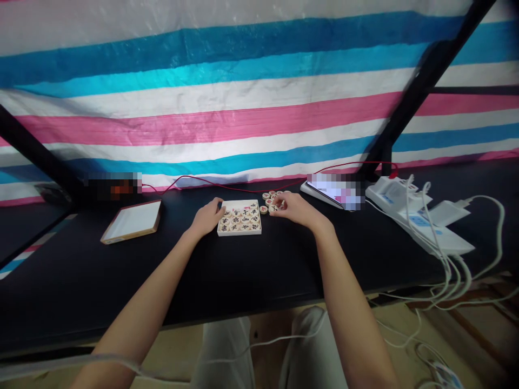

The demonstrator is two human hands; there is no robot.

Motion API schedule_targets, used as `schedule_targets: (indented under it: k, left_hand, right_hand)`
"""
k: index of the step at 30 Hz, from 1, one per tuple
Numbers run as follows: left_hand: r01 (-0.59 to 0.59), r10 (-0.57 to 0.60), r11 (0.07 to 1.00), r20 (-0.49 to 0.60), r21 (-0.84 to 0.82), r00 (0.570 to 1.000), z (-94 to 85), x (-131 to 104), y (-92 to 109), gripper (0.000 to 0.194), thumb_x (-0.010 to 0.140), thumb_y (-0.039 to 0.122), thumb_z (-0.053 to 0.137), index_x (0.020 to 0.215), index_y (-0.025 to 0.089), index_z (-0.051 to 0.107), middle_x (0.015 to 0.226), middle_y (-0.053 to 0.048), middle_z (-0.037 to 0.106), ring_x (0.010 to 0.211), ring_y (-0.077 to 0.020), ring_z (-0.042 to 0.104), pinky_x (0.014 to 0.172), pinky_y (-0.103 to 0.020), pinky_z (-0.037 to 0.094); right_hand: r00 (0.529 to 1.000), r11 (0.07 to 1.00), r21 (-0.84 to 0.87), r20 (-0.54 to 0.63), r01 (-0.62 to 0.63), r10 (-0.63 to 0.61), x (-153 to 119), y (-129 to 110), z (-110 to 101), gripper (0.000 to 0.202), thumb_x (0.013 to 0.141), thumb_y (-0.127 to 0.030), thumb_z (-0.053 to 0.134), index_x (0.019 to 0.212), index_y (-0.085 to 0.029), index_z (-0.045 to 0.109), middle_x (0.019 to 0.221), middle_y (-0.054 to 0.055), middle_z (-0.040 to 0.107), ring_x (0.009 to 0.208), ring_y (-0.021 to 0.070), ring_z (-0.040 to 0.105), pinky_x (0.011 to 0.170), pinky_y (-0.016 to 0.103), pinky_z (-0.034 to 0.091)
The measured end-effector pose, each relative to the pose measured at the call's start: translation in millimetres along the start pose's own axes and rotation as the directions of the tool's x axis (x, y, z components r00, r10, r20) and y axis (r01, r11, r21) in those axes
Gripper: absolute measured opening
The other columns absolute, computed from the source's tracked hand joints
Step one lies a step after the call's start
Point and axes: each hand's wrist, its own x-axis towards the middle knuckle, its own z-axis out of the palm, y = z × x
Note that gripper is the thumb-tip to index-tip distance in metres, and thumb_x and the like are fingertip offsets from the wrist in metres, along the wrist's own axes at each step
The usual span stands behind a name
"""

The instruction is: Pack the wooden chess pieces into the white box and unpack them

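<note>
A white open box sits on the black table, holding rows of round Chinese chess pieces with black characters; a gap shows along its far side, where a couple of red-marked pieces are partly visible. Around the box's left wall my left hand is closed, fingers along the side and far corner. Just right of the box lies a small cluster of loose Chinese chess pieces, red characters on most. My right hand is over this cluster, thumb and fingers pinched on a chess piece, mostly hidden by the fingertips.
A white-topped box lid lies at the left. A phone rests on a white stand at the right. Farther right is a white power strip with several cables. A red cord runs along the back by the striped sheet.
</note>
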Motion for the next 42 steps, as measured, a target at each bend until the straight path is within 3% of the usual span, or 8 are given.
schedule_targets:
  k: [3,6,13,21,30,35,40,42]
  left_hand:
    - [-0.001,0.001,1.0,-0.012,-0.013,1.0,0.6,-0.3,0.6,0.034,0.088,0.038,0.032,0.11,0.019,0.048,0.086,-0.005,0.063,0.08,-0.0214,0.059,0.069,-0.03,0.04]
    - [-0.001,0.0,1.0,-0.022,-0.02,1.0,1.2,-0.1,1.2,0.033,0.088,0.038,0.03,0.109,0.019,0.048,0.087,-0.006,0.063,0.08,-0.0216,0.059,0.068,-0.03,0.04]
    - [-0.005,0.004,1.0,-0.048,-0.02,0.999,4.1,0.7,-0.3,0.032,0.088,0.037,0.031,0.108,0.018,0.047,0.093,-0.009,0.063,0.084,-0.0222,0.06,0.07,-0.031,0.041]
    - [0.016,-0.017,1.0,-0.034,-0.025,0.999,1.1,-0.7,4.2,0.031,0.088,0.035,0.031,0.109,0.018,0.047,0.096,-0.009,0.064,0.086,-0.0217,0.06,0.073,-0.031,0.041]
    - [0.02,-0.018,0.999,-0.047,0.036,0.999,1.9,-1.2,4.6,0.031,0.089,0.034,0.029,0.108,0.018,0.047,0.097,-0.01,0.064,0.087,-0.0236,0.06,0.072,-0.032,0.041]
    - [0.028,-0.025,0.998,-0.049,0.061,0.998,0.9,-2.5,7.2,0.031,0.089,0.032,0.028,0.109,0.018,0.047,0.096,-0.01,0.064,0.088,-0.0237,0.06,0.074,-0.032,0.041]
    - [0.033,-0.03,0.998,-0.047,0.051,0.998,0.0,-2.6,7.5,0.03,0.089,0.032,0.029,0.108,0.018,0.048,0.096,-0.01,0.064,0.088,-0.0241,0.06,0.073,-0.033,0.041]
    - [0.028,-0.025,0.998,-0.049,0.05,0.998,0.9,-1.6,6.6,0.03,0.089,0.032,0.029,0.108,0.018,0.048,0.095,-0.01,0.064,0.087,-0.0238,0.06,0.073,-0.032,0.041]
  right_hand:
    - [0.989,0.993,0.067,-0.111,0.102,-0.094,6.4,-15.9,8.1,0.027,0.076,-0.039,0.06,0.095,-0.019,0.062,0.094,0.003,0.062,0.077,0.0133,0.054,0.07,0.025,0.038]
    - [0.976,0.985,0.046,-0.148,0.166,-0.157,18.7,-30.6,22.0,0.028,0.079,-0.038,0.058,0.102,-0.022,0.061,0.097,0.002,0.064,0.079,0.0136,0.054,0.07,0.025,0.037]
    - [0.971,0.972,-0.21,-0.189,0.107,-0.148,45.3,-51.9,50.4,0.024,0.08,-0.033,0.056,0.102,-0.025,0.062,0.102,0.001,0.064,0.093,0.019,0.054,0.076,0.031,0.03]
    - [0.976,0.922,-0.382,-0.17,0.063,-0.137,41.4,-50.6,66.6,0.026,0.086,-0.037,0.049,0.105,-0.024,0.062,0.104,0.007,0.061,0.097,0.0227,0.048,0.078,0.036,0.026]
    - [0.972,0.927,-0.369,-0.188,0.064,-0.142,38.8,-43.7,68.5,0.02,0.085,-0.029,0.047,0.091,-0.025,0.067,0.1,0.005,0.061,0.094,0.022,0.047,0.078,0.037,0.025]
    - [0.971,0.93,-0.367,-0.225,-0.005,-0.083,35.3,-40.1,43.9,0.022,0.086,-0.029,0.046,0.086,-0.025,0.067,0.099,0.004,0.063,0.094,0.0216,0.05,0.078,0.036,0.028]
    - [0.946,0.933,-0.197,-0.186,-0.302,0.266,4.8,-2.9,-10.1,0.021,0.078,-0.038,0.055,0.09,-0.024,0.065,0.092,0.002,0.065,0.085,0.0182,0.057,0.063,0.027,0.032]
    - [0.92,0.897,-0.203,-0.099,-0.393,0.38,-14.2,15.2,-20.3,0.025,0.069,-0.039,0.064,0.09,-0.025,0.063,0.092,0.001,0.064,0.082,0.018,0.057,0.058,0.026,0.032]
